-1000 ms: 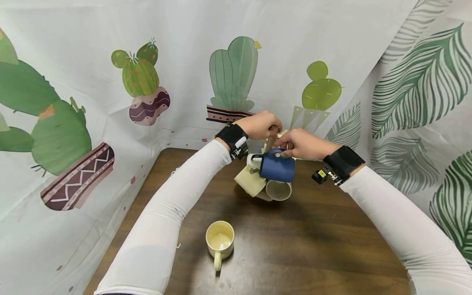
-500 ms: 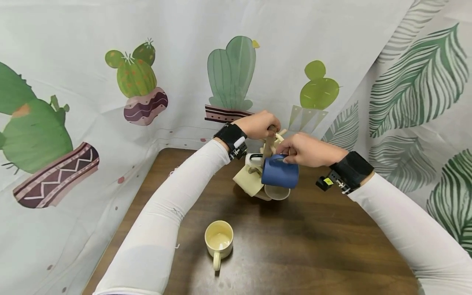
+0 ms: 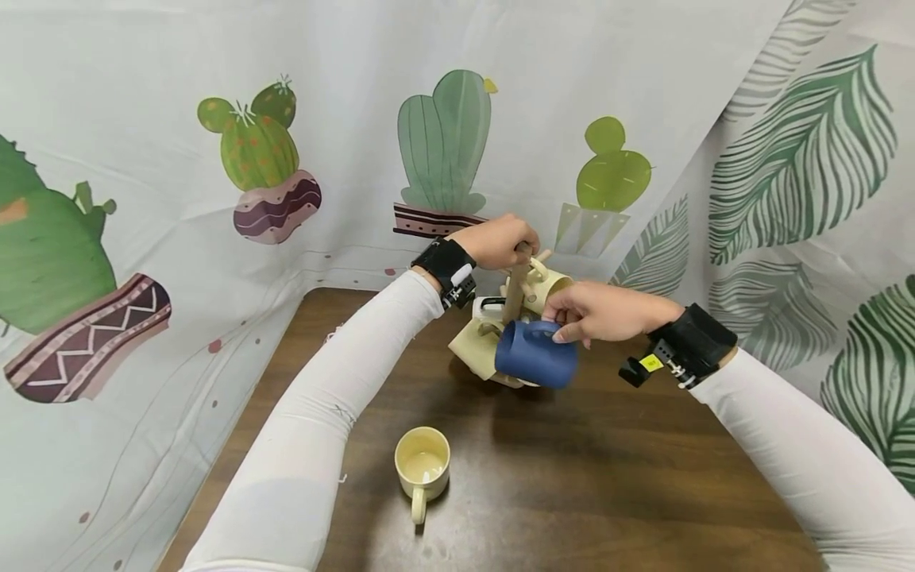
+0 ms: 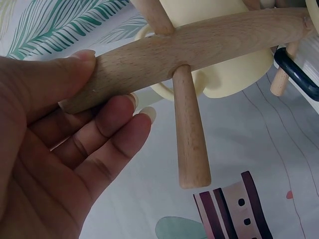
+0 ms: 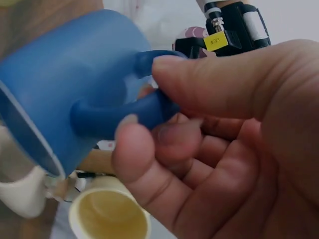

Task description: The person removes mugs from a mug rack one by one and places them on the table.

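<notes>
- Blue all over, a mug (image 3: 536,355) is hanging on its side in mid-air in front of the wooden rack (image 3: 515,292); its handle (image 5: 107,120) is facing up toward the right hand (image 3: 604,310), and its mouth is facing the person's left.
- The right hand is pinching that handle, the thumb pressing from one side and the fingertips from the other.
- The left hand (image 3: 495,241) is gripping the top end of the rack's post, with the thumb lying along one side and the fingers curling round the other.
- Round wooden pegs (image 4: 192,134) are jutting out of the post, one of them just beside the left fingertips.
- A cream mug (image 3: 549,290) is hanging high on the rack, to the right of the post, and the right hand is partly covering it.
- A white mug with a dark handle (image 3: 489,304) is sitting to the left of the post; a pale yellow mug (image 3: 473,351) is tilting just below it.
- Whether the blue mug is touching the rack, one cannot tell.
- Nearer the person, a deeper yellow mug (image 3: 422,465) is standing upright on the brown bench (image 3: 615,485), well apart from the rack, its handle pointing toward the person.
- White sleeves (image 3: 307,421) are covering both forearms.
</notes>
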{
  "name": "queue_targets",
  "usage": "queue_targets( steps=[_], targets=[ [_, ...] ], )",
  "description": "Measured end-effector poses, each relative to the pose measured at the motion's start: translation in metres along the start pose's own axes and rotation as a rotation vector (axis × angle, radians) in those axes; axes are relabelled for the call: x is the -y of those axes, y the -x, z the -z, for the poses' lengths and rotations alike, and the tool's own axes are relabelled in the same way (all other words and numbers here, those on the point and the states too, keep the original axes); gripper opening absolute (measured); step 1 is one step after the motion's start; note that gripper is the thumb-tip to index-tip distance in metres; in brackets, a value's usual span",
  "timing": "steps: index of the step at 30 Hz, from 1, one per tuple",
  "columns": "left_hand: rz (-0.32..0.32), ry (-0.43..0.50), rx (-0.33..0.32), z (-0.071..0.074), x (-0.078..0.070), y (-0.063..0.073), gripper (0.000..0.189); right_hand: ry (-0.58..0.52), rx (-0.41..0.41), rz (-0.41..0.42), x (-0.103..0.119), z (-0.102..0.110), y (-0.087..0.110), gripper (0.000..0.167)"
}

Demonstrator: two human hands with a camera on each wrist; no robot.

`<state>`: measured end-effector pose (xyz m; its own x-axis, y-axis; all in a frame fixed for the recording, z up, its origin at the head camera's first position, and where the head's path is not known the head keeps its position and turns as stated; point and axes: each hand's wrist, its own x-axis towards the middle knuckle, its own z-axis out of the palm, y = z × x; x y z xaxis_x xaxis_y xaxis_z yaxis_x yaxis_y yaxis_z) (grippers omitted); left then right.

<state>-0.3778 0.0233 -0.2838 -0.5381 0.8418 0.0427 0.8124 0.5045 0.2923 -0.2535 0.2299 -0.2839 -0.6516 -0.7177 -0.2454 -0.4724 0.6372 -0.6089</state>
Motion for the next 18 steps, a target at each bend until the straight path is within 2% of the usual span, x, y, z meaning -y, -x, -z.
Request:
queue_targets(
  steps=[9, 14, 18],
  targets=[
    [0.0, -0.011, -0.003, 0.001, 0.0, 0.0, 0.017, -0.153, 0.04, 0.049, -0.008, -0.024, 0.005, 0.018],
    [-0.01, -0.019, -0.008, 0.001, 0.001, -0.001, 0.019, -0.216, 0.042, 0.077, -0.016, -0.049, 0.006, 0.025],
    [-0.008, -0.025, -0.011, 0.0, 0.001, -0.002, 0.019, -0.301, 0.023, 0.135, -0.025, -0.076, 0.008, 0.029]
  ],
)
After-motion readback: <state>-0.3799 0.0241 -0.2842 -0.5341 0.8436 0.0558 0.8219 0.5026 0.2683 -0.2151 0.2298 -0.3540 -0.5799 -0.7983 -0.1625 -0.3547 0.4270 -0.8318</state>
